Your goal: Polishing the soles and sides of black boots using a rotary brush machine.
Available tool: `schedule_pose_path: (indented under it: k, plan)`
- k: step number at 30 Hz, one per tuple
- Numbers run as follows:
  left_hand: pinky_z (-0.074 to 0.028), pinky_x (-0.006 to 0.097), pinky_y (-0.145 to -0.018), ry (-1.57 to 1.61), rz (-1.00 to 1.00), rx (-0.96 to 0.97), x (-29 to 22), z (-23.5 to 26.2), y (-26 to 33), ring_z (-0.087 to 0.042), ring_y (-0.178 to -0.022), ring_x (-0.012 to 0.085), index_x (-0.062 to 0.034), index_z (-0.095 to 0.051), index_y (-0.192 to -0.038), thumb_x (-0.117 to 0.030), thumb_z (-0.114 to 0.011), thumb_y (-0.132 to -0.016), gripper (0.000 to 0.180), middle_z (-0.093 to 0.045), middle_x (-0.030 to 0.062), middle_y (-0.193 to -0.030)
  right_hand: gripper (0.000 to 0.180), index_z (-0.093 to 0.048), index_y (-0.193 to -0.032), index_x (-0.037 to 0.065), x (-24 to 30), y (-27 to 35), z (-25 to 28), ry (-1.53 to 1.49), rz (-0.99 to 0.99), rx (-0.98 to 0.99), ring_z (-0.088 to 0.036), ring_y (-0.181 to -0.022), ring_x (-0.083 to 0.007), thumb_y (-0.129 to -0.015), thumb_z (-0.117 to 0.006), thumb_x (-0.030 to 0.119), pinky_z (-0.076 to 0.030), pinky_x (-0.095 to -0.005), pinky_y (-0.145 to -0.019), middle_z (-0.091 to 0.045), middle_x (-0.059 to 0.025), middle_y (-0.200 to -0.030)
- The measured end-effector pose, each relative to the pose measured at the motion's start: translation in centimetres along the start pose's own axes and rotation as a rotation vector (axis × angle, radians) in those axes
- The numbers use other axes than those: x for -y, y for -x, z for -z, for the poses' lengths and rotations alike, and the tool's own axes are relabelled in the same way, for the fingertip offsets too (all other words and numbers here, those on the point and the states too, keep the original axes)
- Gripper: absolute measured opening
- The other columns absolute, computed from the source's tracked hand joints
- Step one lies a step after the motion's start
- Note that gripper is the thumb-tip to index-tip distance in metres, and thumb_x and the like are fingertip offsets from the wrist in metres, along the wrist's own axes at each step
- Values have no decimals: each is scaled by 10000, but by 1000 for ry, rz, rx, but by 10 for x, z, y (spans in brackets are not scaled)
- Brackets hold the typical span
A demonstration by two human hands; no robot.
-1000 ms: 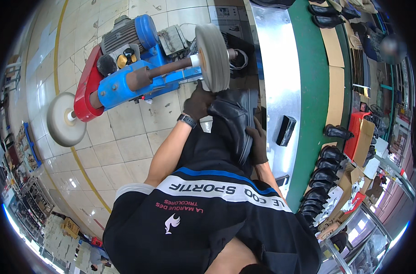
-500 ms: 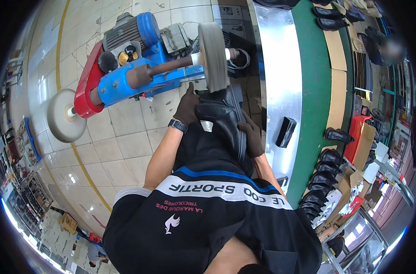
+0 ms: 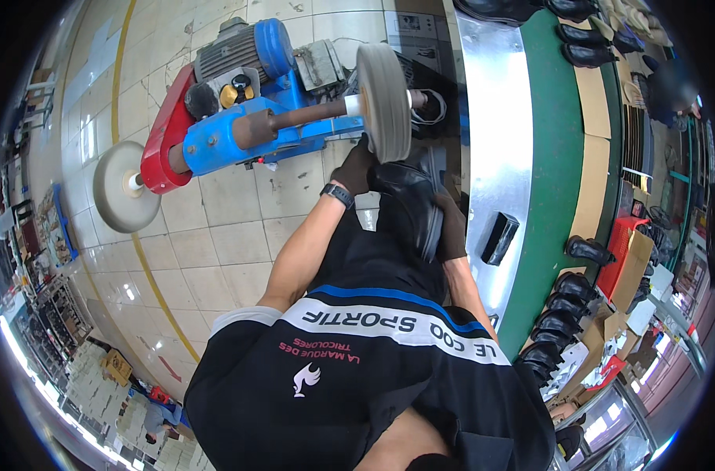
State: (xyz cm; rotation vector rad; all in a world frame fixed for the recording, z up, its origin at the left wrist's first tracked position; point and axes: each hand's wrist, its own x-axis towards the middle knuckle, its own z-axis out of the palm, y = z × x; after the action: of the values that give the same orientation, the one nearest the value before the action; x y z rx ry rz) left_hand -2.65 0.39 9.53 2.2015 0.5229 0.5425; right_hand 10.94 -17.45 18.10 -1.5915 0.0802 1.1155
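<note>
The person holds a black shoe (image 3: 408, 200) in front of the torso, its far end up against the grey buffing wheel (image 3: 383, 102) on the shaft of a blue and red polishing machine (image 3: 240, 129). The gloved left hand (image 3: 356, 166), a watch at its wrist, has its fingers closed on the shoe's left side; the gloved right hand (image 3: 450, 231) grips its near right side. To the right runs a metal-edged green bench (image 3: 558, 157) with black boots (image 3: 565, 302) standing at its near end.

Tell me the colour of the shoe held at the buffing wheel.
Black shoe, head view.
</note>
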Motion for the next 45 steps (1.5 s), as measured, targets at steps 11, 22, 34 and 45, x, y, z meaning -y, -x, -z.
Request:
schedule_pose_path:
  k: [11, 22, 34, 45]
  plan:
    - [-460, 265, -824, 1171, 832, 97, -1, 33, 34, -572, -926, 135, -8, -513, -1113, -98, -392, -884, 275, -593, 85, -1031, 391, -601, -951, 14, 30, -13, -53, -53, -422, 179, -599, -707, -155, -761, -570, 354, -484, -265, -636, -621, -80, -848]
    - [-492, 266, -741, 713, 658, 100, 103, -28, 54, -622, -799, 154, -13, -596, -1012, -174, -413, -869, 282, -633, 74, -923, 382, -588, -987, 29, -1, -72, -80, -386, -551, 237, -603, -721, -199, -795, -499, 347, -491, -293, -684, -625, -80, -857]
    - [-468, 328, -747, 14, 516, 675, 85, 16, 28, -606, -857, 269, -87, -604, -1008, -46, -547, -696, 320, -628, 151, -930, 343, -565, -1000, 134, -36, -122, -78, 23, -468, 543, -589, -803, -232, -757, -436, 340, -461, -356, -776, -617, -35, -926]
    - [-467, 357, -755, -83, 854, 808, 123, 5, 22, -578, -967, 284, -66, -618, -874, -157, -576, -709, 193, -607, 181, -950, 273, -582, -866, 190, -95, -201, -57, 539, 268, 1001, -572, -796, -234, -667, -520, 366, -440, -351, -772, -617, -24, -861]
